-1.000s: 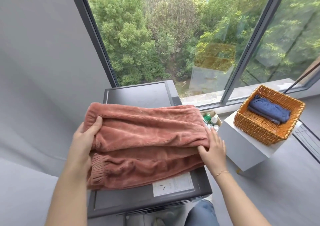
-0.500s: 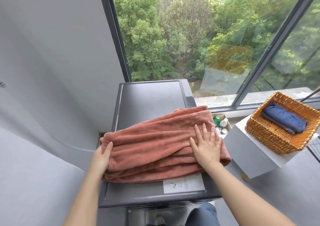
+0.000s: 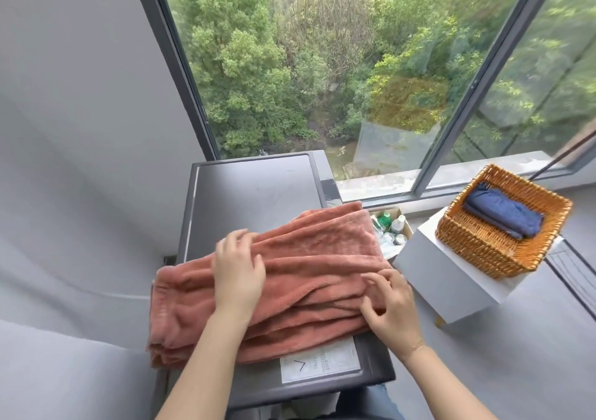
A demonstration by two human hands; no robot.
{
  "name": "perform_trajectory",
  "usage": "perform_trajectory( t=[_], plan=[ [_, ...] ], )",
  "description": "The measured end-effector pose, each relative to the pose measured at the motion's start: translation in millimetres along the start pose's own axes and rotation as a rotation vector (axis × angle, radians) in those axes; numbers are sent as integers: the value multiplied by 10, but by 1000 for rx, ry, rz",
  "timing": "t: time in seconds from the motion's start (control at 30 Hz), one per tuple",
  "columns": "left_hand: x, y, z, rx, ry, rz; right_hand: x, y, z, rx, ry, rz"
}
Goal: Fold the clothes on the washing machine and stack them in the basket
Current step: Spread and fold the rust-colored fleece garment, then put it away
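Your flat left hand [image 3: 239,273] pins the folded terracotta fleece garment [image 3: 290,277], its length spanning the dark washing machine top [image 3: 254,190] left edge to right, while your right hand [image 3: 392,307] pinches its right end nearest the woven wicker basket [image 3: 477,242].

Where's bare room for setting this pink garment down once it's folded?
In the wicker basket, its near-left floor beside the folded blue garment is bare. The washing machine top is free behind the pink garment. The bottle box is crowded.

white sticker [image 3: 319,362] on washing machine [image 3: 258,190] top, check-like mark, small print too blurred to read
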State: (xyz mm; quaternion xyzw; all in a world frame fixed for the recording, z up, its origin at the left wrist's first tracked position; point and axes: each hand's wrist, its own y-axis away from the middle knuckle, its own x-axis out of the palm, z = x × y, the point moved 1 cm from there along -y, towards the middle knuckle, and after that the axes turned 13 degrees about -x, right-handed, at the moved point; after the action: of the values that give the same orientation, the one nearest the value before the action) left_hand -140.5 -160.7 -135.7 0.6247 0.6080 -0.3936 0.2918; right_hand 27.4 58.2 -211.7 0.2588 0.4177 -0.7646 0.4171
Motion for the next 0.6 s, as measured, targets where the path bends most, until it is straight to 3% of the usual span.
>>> perform_trajectory(
  t=[0.1, 0.33, 0.6],
  plan=[
    [318, -74, -554, 177, 34, 238, 4, 54, -62, 33, -28, -1],
    [1005, -458, -1188, 146, -19, 503, -46, -23, -138, 9, 18, 29],
    [1025, -854, -1328, 119, 116, 366, -258, 128, -125, -122, -32, 89]
  ],
)
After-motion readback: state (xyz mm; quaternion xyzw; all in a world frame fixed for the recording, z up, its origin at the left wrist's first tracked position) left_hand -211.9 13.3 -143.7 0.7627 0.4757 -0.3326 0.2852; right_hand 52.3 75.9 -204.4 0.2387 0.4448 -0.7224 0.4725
